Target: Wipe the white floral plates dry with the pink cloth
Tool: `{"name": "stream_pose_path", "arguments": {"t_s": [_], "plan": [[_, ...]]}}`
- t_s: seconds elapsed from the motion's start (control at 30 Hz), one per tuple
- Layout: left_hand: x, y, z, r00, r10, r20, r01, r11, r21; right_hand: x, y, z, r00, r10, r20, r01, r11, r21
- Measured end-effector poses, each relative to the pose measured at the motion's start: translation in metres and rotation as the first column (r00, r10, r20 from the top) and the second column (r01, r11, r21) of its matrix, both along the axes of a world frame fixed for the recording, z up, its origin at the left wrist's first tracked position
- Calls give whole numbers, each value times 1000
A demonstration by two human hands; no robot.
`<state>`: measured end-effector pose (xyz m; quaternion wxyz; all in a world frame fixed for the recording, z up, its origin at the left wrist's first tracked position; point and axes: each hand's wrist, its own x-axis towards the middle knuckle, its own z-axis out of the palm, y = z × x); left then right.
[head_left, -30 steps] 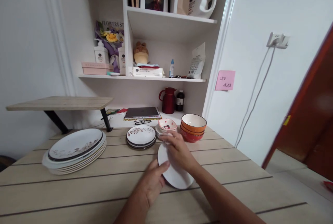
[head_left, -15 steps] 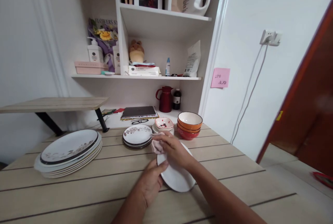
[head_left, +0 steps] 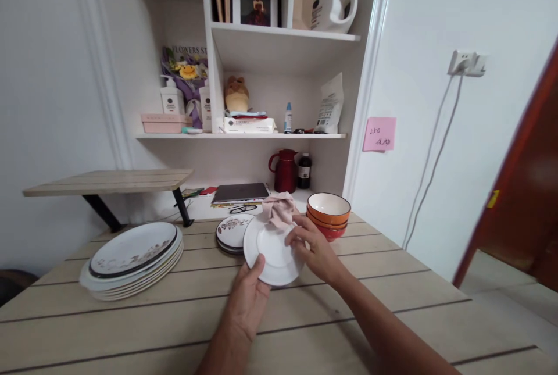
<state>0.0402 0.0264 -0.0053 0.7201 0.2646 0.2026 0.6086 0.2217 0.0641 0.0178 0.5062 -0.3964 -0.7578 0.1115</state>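
Note:
My left hand (head_left: 253, 290) grips the near-left rim of a white plate (head_left: 270, 253), thumb on its upper face. The plate is held above the table, tilted with that face toward me. My right hand (head_left: 314, 250) is at the plate's right side, fingers bent, pinching a pink cloth (head_left: 279, 210) that lies bunched over the far rim. Some of those fingertips are hidden by the hand itself. Behind the plate's left edge sits a short stack of small flower-patterned plates (head_left: 233, 232). Orange and red bowls (head_left: 328, 212) stand stacked beyond my right hand.
A tall stack of large plates (head_left: 135, 253) stands on the wooden table (head_left: 174, 322) at left, near a raised wooden stand (head_left: 108, 182). Farther back are glasses (head_left: 243, 209), a laptop (head_left: 241, 192), a red jug (head_left: 285, 170) and a dark bottle (head_left: 304, 171).
The plate has been raised and its upper face turned toward me. My right hand has drawn back from the far rim toward its right side, and the cloth now spreads above the rim.

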Motion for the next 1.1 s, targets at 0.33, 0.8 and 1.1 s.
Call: {"name": "stream_pose_path", "arguments": {"t_s": [0.33,0.8,1.1], "plan": [[19,-10,-10,995,-73,62,80,990,-114,-32,-26,7,977,-49,205,-5,967,255],[6,-1,12,984,101,147,-73,980,-186,-13,1,-6,985,-170,-21,169,953,252],[9,-6,9,993,4,120,7,996,-93,-2,-2,10,969,-228,-96,240,961,138]]}}
